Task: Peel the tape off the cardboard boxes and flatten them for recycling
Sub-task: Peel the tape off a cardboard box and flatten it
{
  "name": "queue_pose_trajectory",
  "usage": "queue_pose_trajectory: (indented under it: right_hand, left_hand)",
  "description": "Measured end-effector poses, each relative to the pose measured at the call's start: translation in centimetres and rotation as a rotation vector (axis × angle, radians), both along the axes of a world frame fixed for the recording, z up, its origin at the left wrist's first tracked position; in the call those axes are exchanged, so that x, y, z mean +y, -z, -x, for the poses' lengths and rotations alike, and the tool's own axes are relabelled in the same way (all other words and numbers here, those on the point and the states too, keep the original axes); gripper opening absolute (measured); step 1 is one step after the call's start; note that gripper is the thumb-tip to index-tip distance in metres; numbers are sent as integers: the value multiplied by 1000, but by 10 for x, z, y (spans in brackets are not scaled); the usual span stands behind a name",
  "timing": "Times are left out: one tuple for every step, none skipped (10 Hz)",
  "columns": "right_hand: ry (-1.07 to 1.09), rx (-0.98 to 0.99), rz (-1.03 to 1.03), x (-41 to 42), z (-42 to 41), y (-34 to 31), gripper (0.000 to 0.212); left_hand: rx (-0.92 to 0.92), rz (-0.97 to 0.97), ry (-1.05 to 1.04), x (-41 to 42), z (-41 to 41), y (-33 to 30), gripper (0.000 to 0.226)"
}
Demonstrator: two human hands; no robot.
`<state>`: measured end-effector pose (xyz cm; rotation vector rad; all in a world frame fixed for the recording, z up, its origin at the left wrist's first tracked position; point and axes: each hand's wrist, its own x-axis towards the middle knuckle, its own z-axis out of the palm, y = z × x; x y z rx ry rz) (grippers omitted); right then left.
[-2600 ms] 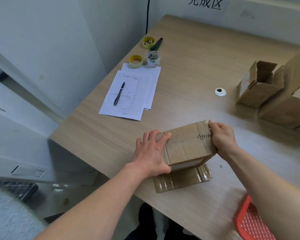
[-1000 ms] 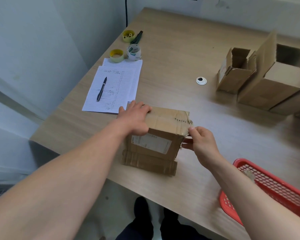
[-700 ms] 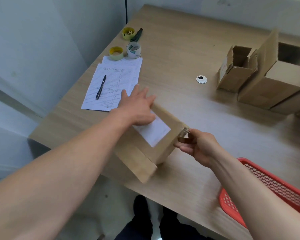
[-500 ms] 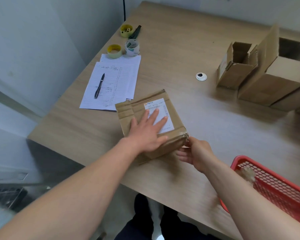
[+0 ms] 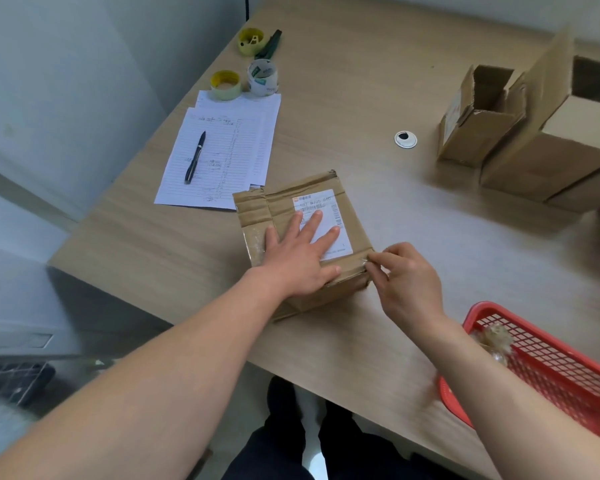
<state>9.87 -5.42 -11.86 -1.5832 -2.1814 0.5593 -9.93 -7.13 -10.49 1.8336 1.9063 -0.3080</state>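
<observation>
Near the desk's (image 5: 378, 81) front edge, taped box (image 5: 284, 206) lies label-up, as half a second ago. Left hand (image 5: 300, 258) flat, fingers spread on label. Right hand (image 5: 407, 282) has risen to the box's right corner, pinching tape end (image 5: 365, 260).

Counted around the wooden table (image 5: 378, 81): three cardboard boxes on it, one taped box (image 5: 284, 206) near its front edge and two open boxes (image 5: 471, 133) (image 5: 561, 140) by its right edge. Three tape rolls (image 5: 225, 84) (image 5: 263, 77) (image 5: 250, 41) at its far left. One pen (image 5: 195, 157). One red basket (image 5: 548, 368) at its near right corner. Two hands (image 5: 300, 261) (image 5: 407, 282).
</observation>
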Motion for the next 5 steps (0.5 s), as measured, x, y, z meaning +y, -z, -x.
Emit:
queue_pose_trajectory:
  right_hand:
    - [-3,-44,-40,-2,5,0,9]
    - [20,-83,-31,-4,9,-3,11]
    - [4,-129,-1,-2,11,-6,13]
    - [12,-189,104,2,12,-9,17]
    - [-48,-256,170,5,11,-11,17]
  left_hand:
    - [-17,0,-9,0,0,1,75]
    - [-22,-2,-9,-1,0,3,75]
    - [-34,-3,-16,-1,1,3,75]
    - [-41,-1,-21,-1,0,4,75]
    - [-44,2,-21,-2,0,4,76]
